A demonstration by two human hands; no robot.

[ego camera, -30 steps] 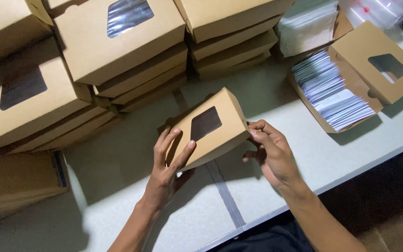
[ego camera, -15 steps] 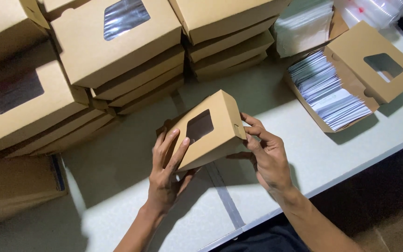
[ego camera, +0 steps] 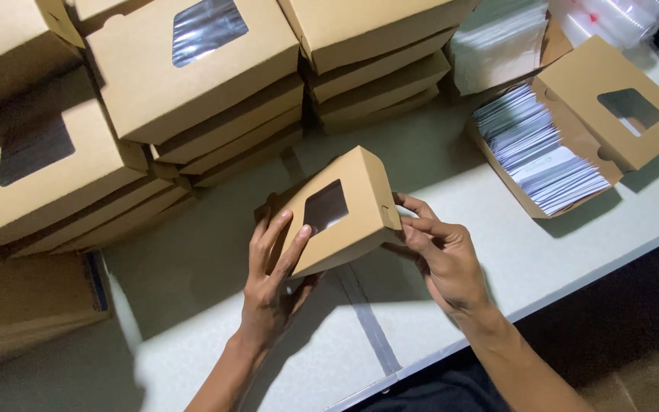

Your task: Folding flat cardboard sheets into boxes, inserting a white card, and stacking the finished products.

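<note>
**Small window box held over the table**

My left hand has its fingers spread flat along the lid of a small brown window box, thumb underneath, grasping its near left edge. My right hand pinches the box's right corner between fingertips and thumb. The box tilts above the white table, its dark window facing up. Behind it rise stacks of larger window boxes; to the right an open box of white sheets.
</note>
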